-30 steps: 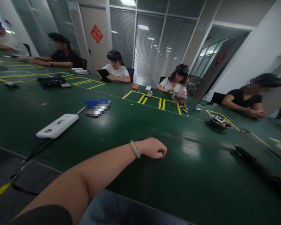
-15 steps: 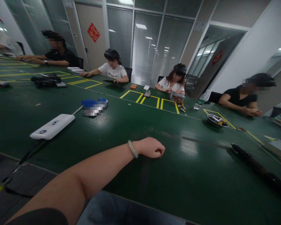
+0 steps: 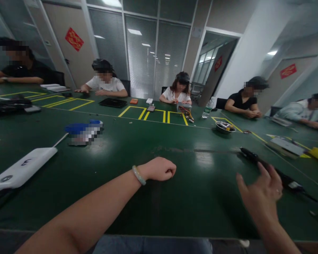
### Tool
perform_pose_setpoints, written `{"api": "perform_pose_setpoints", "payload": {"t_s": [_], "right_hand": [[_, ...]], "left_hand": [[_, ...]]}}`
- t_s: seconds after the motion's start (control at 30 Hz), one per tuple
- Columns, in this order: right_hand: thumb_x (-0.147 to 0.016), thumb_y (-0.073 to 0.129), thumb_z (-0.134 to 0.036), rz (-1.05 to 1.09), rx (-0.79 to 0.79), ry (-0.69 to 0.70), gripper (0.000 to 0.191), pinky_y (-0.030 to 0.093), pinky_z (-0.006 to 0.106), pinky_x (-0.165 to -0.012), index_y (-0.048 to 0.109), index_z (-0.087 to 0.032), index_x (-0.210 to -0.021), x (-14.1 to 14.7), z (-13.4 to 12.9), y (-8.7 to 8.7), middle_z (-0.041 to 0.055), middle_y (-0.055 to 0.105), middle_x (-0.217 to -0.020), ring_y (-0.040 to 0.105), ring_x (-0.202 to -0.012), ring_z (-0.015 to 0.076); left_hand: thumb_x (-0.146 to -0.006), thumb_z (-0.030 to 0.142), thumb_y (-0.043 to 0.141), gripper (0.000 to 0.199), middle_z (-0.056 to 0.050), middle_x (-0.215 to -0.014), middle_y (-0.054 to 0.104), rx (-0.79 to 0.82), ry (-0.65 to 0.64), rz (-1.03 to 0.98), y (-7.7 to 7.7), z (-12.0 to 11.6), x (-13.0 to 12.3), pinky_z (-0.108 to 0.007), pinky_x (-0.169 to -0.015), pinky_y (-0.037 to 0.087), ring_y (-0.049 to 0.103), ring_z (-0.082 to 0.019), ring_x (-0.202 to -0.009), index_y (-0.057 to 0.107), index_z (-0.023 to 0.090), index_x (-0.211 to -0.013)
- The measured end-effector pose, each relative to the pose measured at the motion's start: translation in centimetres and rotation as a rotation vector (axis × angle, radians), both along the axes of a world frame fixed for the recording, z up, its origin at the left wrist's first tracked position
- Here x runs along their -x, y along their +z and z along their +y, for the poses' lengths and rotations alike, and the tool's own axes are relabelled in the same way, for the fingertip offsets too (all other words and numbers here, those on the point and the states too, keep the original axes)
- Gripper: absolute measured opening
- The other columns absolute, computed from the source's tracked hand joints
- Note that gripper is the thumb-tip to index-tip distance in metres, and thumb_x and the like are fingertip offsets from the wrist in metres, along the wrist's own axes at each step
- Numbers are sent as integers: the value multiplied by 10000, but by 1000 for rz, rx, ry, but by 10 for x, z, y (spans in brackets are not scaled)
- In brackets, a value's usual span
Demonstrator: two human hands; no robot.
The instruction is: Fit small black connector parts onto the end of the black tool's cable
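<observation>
My left hand [image 3: 160, 169] rests closed on the green table [image 3: 185, 208], a pale bangle [image 3: 139, 175] round its wrist. Whether anything sits inside the curled fingers is hidden. On the right, my right hand [image 3: 262, 190] is raised over the table with its fingers apart and holds nothing. Just beyond its fingertips lies a long black umbrella-like object [image 3: 250, 155], partly covered by the hand. A white power bank [image 3: 23, 167] marked 3 lies at the left, joined by a white cable to a blurred phone-like item [image 3: 86, 134].
Several people sit across the table. A metal bowl [image 3: 225, 127] with small items, a clear bottle [image 3: 208, 108], a device with coloured wires [image 3: 184, 110] and a black tray [image 3: 113, 102] stand farther back. Black gear [image 3: 9, 107] lies at the left.
My right hand has come into view at the right, fingers spread. The view has turned rightward, shifting the scene left. My left hand stays closed on the table.
</observation>
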State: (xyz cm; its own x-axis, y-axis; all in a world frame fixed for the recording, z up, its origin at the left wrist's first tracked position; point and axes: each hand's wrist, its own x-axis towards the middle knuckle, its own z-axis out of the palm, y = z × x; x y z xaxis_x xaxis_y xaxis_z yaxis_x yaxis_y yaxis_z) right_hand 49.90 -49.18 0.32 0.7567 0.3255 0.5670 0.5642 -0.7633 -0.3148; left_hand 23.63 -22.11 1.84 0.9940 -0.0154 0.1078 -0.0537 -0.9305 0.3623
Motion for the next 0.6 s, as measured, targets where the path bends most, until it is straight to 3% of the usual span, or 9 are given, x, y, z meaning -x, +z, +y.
{"api": "perform_pose_setpoints", "payload": {"t_s": [0.1,0.3,0.4,0.6], "right_hand": [[-893,492,-545,-61,12,-165,818,163,556,-1080,192,-81,-1495,-43,-9,-8,240,143,-1493,78,-1385,382],[-848,429,-668,191,-48,-430,785,52,638,-1017,415,-133,-1423,-141,-22,-21,260,255,-1442,79,-1347,468],[-853,410,-668,228,-94,-474,738,1,672,-981,457,-184,-1408,-165,-27,-21,240,296,-1432,45,-1344,483],[-845,409,-659,305,-118,-595,696,84,697,-922,605,-143,-1269,-189,-33,-20,306,394,-1305,158,-1307,499]], "left_hand": [[-830,163,494,135,25,-779,633,-24,11,-10,-3,-1,-3,-229,-709,404,567,-119,-713,613,199,-777],[-823,151,492,128,27,-779,621,-10,15,11,-5,-1,-4,-225,-707,398,558,-113,-710,600,193,-769],[-829,158,486,131,31,-786,621,2,12,14,-4,-1,-4,-223,-710,402,557,-112,-717,599,198,-777],[-823,154,490,125,29,-780,620,-20,10,31,-5,-1,-7,-226,-691,403,559,-112,-706,598,199,-777]]}}
